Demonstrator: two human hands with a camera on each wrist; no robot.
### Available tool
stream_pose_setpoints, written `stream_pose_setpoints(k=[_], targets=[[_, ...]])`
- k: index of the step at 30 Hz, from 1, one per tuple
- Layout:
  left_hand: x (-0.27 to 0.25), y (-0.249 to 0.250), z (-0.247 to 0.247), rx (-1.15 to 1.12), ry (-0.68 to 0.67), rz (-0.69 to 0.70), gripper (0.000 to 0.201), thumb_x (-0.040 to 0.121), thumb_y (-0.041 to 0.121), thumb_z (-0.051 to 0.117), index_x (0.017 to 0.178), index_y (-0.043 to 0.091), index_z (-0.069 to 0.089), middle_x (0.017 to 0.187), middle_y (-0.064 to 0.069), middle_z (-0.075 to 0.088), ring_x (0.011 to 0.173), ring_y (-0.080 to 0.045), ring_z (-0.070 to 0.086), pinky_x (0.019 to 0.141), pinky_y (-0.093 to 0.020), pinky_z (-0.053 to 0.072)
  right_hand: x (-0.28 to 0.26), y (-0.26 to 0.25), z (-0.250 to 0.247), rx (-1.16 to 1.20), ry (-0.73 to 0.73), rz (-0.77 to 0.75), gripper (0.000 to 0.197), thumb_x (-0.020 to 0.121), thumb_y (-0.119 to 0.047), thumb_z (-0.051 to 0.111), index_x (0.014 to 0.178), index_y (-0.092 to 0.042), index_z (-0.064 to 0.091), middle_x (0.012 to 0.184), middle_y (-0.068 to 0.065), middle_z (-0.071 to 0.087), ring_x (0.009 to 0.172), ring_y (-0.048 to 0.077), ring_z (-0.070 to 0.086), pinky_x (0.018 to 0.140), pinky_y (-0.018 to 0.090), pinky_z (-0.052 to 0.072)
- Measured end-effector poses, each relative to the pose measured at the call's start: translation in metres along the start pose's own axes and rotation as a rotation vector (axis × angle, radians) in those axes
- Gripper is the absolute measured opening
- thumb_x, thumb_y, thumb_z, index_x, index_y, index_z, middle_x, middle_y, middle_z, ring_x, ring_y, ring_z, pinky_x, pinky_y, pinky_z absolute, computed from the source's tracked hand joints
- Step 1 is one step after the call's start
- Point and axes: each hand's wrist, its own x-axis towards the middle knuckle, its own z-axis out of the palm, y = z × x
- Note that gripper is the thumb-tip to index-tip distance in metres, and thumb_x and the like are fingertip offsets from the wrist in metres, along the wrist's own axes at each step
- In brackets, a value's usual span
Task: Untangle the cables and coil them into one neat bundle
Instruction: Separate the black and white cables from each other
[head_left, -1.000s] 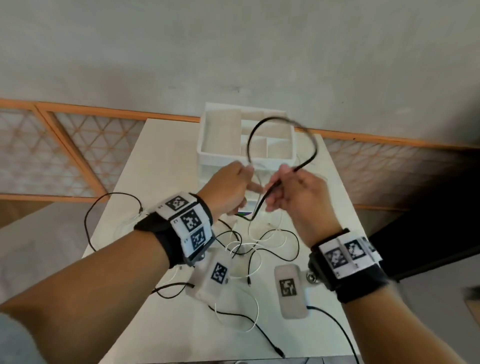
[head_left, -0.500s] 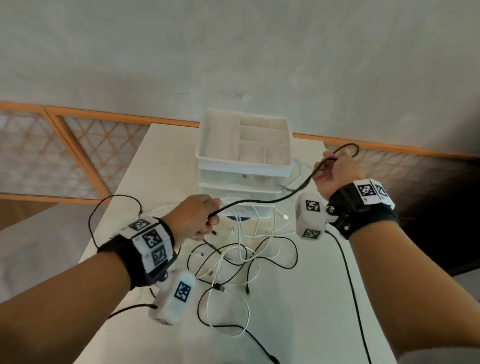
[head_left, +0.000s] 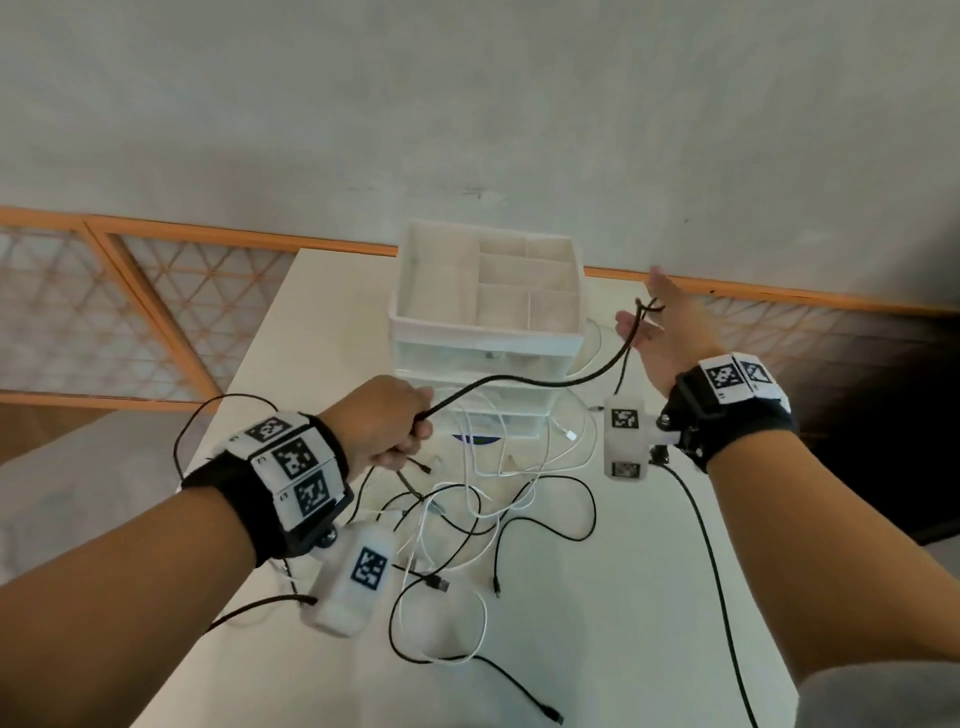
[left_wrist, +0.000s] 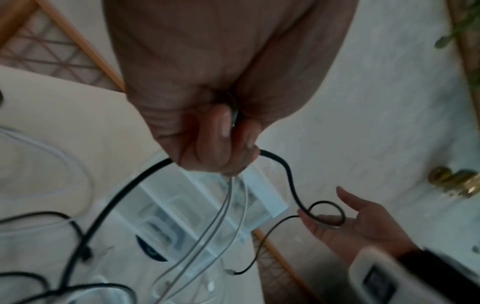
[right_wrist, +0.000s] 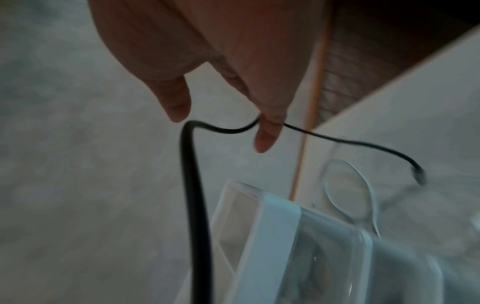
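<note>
My left hand is curled tight round the thick black cable, fist closed on it just in front of the white drawer organiser; the left wrist view shows a couple of thin pale leads hanging from the same fist. My right hand is spread open, palm turned up and fingers straight, gripping nothing: the far stretch of the black cable only drapes over them in a small loop, and its plug end hangs free just past my fingers.

Between the two hands the cable runs in a long shallow sag, its long axis lying left to right across the front of the organiser, rising towards my right hand. The free tip points down and away on the right side, so my right hand is much the nearer to that end, while my left holds the stretch that leads back down to the tangle of black and white cables lying on the white table below and between my wrists.

I judge the next move turns on that loop: my right fingers would need to close on it before it slides off, then bring it towards my left fist to start a coil
</note>
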Motion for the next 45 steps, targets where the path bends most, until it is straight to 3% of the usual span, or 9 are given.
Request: stream_pose_setpoints(k=[3,7,10,14,21,32,36,41,45], targets=[[-0.003,0.020,0.010,-0.125,-0.028,0.039,0.013,0.104,0.017,0.040,0.092,0.013,0.044,0.063,-0.003,0.050,0.041,-0.009,0.033,0.034,-0.018,0.023,-0.037,-0.009,0.005,-0.741,0.067,-0.408,0.076,0.080,-0.052,0.073,0.143,-0.018,0.046,0.143,0.006,0.050,0.124,0.025,0.055,0.101,0.038,0.049],[-0.008,0.039,0.023,-0.279,-0.098,0.097,0.016,0.104,0.016,0.040,0.090,0.012,0.047,0.065,-0.006,0.054,0.042,-0.011,0.034,0.035,-0.019,0.026,-0.116,0.019,0.025,-0.982,-0.394,-0.994,0.041,0.076,-0.036,0.071,0.117,-0.028,0.065,0.113,-0.006,0.056,0.079,0.001,0.052,0.073,0.022,0.049],[-0.008,0.042,0.023,-0.285,-0.160,0.152,0.022,0.105,0.021,0.042,0.087,0.012,0.048,0.068,-0.008,0.058,0.044,-0.012,0.036,0.037,-0.020,0.028,-0.116,0.041,0.028,-1.268,-0.496,-0.971,0.020,0.081,-0.036,0.061,0.095,-0.028,0.073,0.088,-0.007,0.066,0.074,0.013,0.059,0.071,0.036,0.053],[-0.001,0.021,0.013,-0.046,-0.149,0.213,0.021,0.106,0.026,0.038,0.093,0.012,0.048,0.074,-0.006,0.059,0.050,-0.015,0.037,0.044,-0.024,0.029,-0.092,0.009,0.022,-0.949,-0.211,-0.833,0.013,0.091,-0.024,0.068,0.094,-0.021,0.081,0.076,-0.011,0.072,0.063,0.002,0.062,0.060,0.006,0.043],[0.011,-0.008,0.002,0.292,-0.067,0.338,0.035,0.107,0.025,0.033,0.082,0.008,0.052,0.069,-0.001,0.055,0.065,-0.012,0.046,0.058,-0.014,0.037,-0.072,-0.002,0.017,-0.879,-0.071,-0.823,0.013,0.089,-0.024,0.069,0.096,-0.028,0.081,0.079,-0.021,0.067,0.076,-0.005,0.060,0.075,0.015,0.046],[0.016,-0.009,-0.022,0.389,-0.084,0.348,0.034,0.107,0.024,0.037,0.079,0.012,0.052,0.070,-0.003,0.053,0.058,-0.008,0.046,0.057,-0.014,0.038,-0.052,0.024,-0.005,-1.165,0.018,-0.653,0.029,0.092,-0.033,0.065,0.079,-0.011,0.078,0.067,0.007,0.070,0.072,0.027,0.064,0.055,0.018,0.037],[0.015,-0.002,-0.024,0.533,-0.010,0.371,0.034,0.106,0.032,0.036,0.080,0.016,0.052,0.070,0.002,0.050,0.067,-0.017,0.048,0.062,-0.027,0.039,-0.059,0.024,0.002,-1.215,-0.143,-0.553,0.013,0.086,-0.030,0.067,0.088,-0.024,0.078,0.064,-0.004,0.063,0.066,0.016,0.062,0.063,0.024,0.046],[0.001,0.025,-0.014,0.548,-0.014,0.543,0.032,0.104,0.034,0.039,0.079,0.024,0.056,0.065,0.006,0.047,0.058,-0.015,0.043,0.055,-0.031,0.035,-0.111,0.008,0.030,-1.097,-0.590,-0.492,0.058,0.071,-0.046,0.085,0.124,-0.047,0.061,0.049,-0.018,0.038,0.046,0.000,0.038,0.056,0.013,0.031],[-0.018,0.047,-0.004,0.594,0.000,0.709,0.033,0.102,0.036,0.045,0.079,0.020,0.062,0.057,0.011,0.043,0.049,-0.003,0.038,0.055,-0.025,0.032,-0.115,0.040,0.050,-1.231,-0.605,-0.593,0.027,0.083,-0.050,0.073,0.073,-0.025,0.068,0.048,-0.011,0.054,0.047,0.005,0.048,0.053,0.023,0.038]])
